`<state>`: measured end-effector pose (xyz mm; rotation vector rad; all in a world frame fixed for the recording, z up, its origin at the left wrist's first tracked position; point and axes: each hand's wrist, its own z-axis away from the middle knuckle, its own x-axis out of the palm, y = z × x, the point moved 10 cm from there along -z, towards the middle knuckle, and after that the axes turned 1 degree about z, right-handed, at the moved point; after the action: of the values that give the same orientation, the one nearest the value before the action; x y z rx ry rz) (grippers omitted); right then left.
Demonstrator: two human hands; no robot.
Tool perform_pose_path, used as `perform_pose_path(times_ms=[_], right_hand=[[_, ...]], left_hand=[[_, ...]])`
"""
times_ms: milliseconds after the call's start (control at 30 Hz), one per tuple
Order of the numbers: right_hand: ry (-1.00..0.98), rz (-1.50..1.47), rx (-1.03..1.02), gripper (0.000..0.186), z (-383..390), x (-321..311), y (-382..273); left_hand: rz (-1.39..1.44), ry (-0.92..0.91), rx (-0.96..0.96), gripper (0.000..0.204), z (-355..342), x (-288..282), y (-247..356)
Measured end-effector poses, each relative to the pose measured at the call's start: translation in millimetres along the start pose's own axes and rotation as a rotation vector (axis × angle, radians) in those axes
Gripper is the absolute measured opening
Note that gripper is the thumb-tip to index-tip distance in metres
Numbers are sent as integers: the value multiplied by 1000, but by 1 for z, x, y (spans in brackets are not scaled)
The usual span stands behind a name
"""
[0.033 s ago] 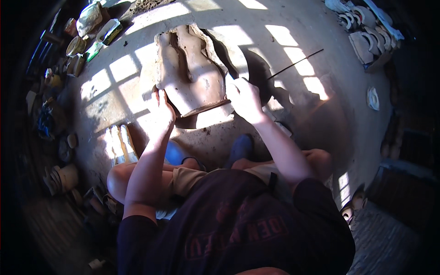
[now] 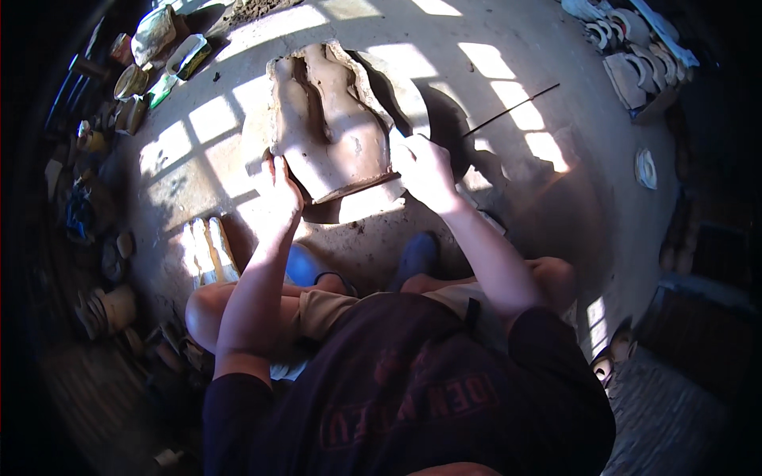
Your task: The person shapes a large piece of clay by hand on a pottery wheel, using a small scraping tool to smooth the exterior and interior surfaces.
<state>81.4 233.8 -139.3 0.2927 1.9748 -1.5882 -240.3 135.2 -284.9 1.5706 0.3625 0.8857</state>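
Observation:
A large plaster mould (image 2: 347,151) with a rough rim and a rounded, two-legged body form lies in front of me on a pale round board (image 2: 413,107). My left hand (image 2: 282,190) holds the mould's left side near its close corner, fingers pointing away from me along the edge. At the right near corner, my right hand (image 2: 426,172) is closed with its fingers curled against the edge. Its fingertips are hidden, and glare washes out the surface beside them. A dark, deep groove runs between the two leg shapes.
A thin dark rod (image 2: 512,109) lies on the floor to the right. Curved mould pieces (image 2: 643,71) are piled at the far right. Another narrow mould (image 2: 210,250) stands by my left knee. Tubs and bags (image 2: 163,47) crowd the far left. My blue shoes (image 2: 418,258) are close below the board.

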Motion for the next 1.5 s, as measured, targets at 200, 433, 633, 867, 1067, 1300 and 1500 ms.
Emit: perform_pose_path(times_ms=[200,433,633,867,1067,1300,1500], right_hand=[[-37,-57,14,19,-9,8,-5],[-5,54,-36,21,-21,5,-4],[-108,6,46,25,-34,18,-5],[-169,30,108,18,-51,20,5],[-210,51,138,20,-64,24,8],[-231,-85,274,22,-76,28,11],[-182,94,164,23,-93,32,2]], left_hand=[[64,46,-23,58,3,7,23],[25,-12,-62,58,2,20,25],[-195,-27,48,60,-35,-49,-2],[-221,-98,17,59,-31,-18,0],[-227,-118,0,58,-27,-9,15],[-233,-134,-19,57,-27,-6,21],[-228,-138,-36,57,-24,-7,25]])
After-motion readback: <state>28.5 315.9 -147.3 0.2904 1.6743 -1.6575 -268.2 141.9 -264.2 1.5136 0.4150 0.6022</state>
